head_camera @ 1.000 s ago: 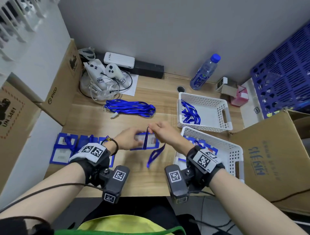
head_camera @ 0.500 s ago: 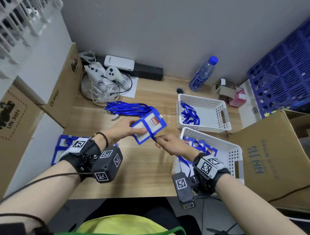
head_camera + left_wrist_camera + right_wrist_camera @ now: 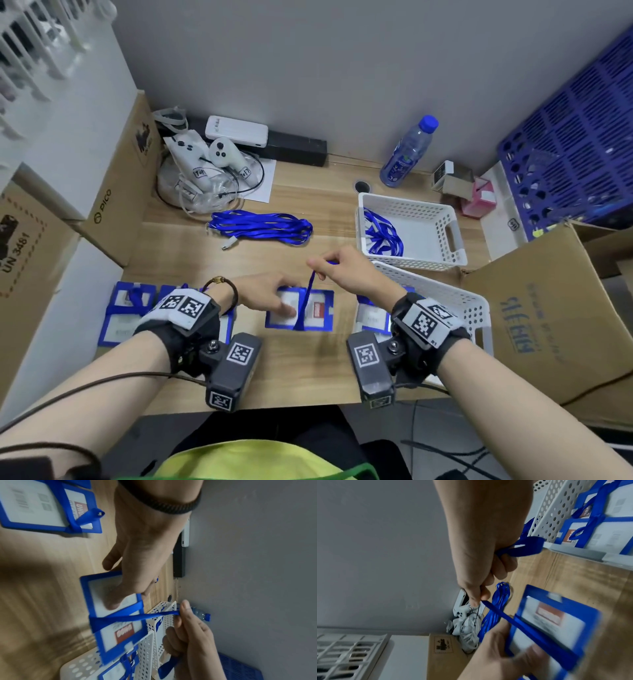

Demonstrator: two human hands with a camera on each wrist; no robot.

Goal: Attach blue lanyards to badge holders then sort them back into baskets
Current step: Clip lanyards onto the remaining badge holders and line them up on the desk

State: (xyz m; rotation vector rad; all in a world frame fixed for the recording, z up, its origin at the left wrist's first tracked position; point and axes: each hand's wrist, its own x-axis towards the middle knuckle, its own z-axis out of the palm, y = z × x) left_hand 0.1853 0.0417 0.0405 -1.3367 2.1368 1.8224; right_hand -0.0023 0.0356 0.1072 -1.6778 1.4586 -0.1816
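A blue badge holder lies flat on the wooden desk in front of me. My left hand presses its left half down with straight fingers. A blue lanyard strap runs across the holder and up to my right hand. That hand pinches the strap between thumb and forefinger above the holder's far edge, and the rest of the strap trails out of its palm.
A bundle of loose blue lanyards lies further back. The far white basket holds lanyards, the near basket holds strapped badge holders. More badge holders lie at the left. Cardboard boxes flank the desk; a bottle and controllers stand at the back.
Half a second ago my left hand held the holder tilted above the desk; now it lies flat. My right hand moved from below the holder to above it, drawing the strap up.
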